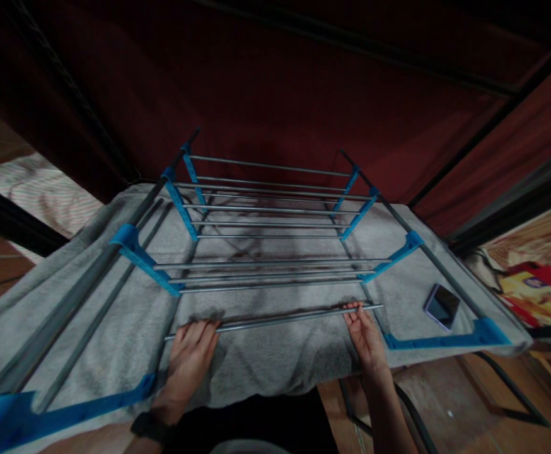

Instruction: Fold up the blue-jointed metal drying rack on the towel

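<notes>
A thin grey metal rod (280, 319) lies across the front of the table in both my hands. My left hand (194, 347) is closed over it close to its left end, palm down. Near the other end, my right hand (361, 328) pinches the rod from below with its fingertips. Beyond it stands a rack frame (275, 236) of grey tubes with blue plastic brackets; several rods span its rear brackets. The front left blue bracket (91, 407) and front right blue bracket (446, 342) have no rod between them. Both rod ends are apart from these brackets.
A grey blanket (299, 359) covers the table. On it, at the right, lies a phone (442, 306). A dark red cloth wall (275, 94) rises behind. A red and yellow package (540, 293) sits beyond the right edge, and a metal chair frame (507, 388) stands below.
</notes>
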Available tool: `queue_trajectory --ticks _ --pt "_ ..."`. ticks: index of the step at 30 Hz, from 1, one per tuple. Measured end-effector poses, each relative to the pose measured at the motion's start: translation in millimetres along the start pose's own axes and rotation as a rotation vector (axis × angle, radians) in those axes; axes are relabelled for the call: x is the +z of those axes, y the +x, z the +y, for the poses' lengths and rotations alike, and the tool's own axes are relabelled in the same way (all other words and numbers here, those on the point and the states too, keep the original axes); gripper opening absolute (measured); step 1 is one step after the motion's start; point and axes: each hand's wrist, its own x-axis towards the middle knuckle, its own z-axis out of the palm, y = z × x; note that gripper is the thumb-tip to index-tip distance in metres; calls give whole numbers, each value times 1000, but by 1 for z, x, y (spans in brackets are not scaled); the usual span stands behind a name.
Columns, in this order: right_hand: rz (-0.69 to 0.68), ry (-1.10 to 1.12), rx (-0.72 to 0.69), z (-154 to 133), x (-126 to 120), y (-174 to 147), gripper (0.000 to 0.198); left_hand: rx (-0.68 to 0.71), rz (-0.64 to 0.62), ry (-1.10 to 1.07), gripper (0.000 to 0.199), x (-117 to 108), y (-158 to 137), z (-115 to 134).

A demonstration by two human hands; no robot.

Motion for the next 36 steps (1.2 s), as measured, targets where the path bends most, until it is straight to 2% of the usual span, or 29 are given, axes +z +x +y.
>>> queue_trajectory --ticks 9,13,20,29,36 --pt "-22 -66 27 -10 4 -12 24 -95 39 -84 18 -10 -6 9" --pt "-32 -103 25 -13 -6 -26 26 -53 40 -105 16 -11 -14 11" --pt "37 -172 6 -8 -27 -36 25 39 96 -55 15 -18 -18 19" --pt "53 -173 -18 -6 -20 -33 19 48 54 7 18 -14 -42 12" --pt "48 -185 -14 -1 -20 -25 12 42 37 24 22 -15 -39 9"
